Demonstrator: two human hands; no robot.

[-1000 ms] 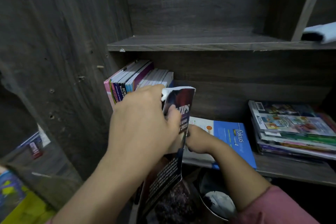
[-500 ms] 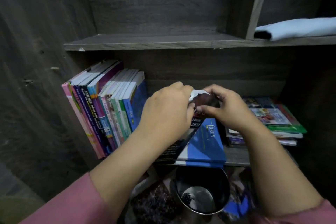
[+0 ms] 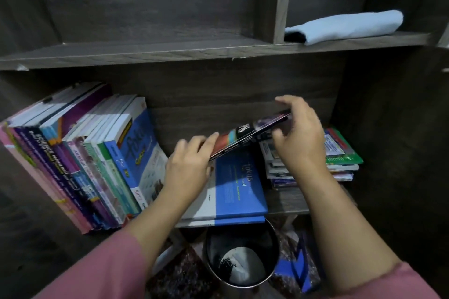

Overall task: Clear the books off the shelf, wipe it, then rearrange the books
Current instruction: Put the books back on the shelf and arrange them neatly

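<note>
A thin dark book (image 3: 247, 135) with a coloured cover is held nearly flat in the air above the lower shelf (image 3: 286, 201). My right hand (image 3: 300, 138) grips its far end, thumb under and fingers over. My left hand (image 3: 189, 167) pinches its near end. Below it lie two blue books (image 3: 240, 189), stacked flat. To the left a row of books (image 3: 80, 160) leans against the shelf's side wall. A flat pile of books (image 3: 340, 160) sits to the right, partly hidden by my right hand.
A folded pale blue cloth (image 3: 345, 25) lies in the upper right compartment. The upper left shelf (image 3: 136, 52) holds nothing. Below the shelf stands a round black bin (image 3: 240, 255) with paper inside, and a blue item (image 3: 301, 272) lies beside it.
The camera has swung right and closer. The dark book has gone from upright to nearly flat and moved right over the blue books, with my hands spread to its two ends.
</note>
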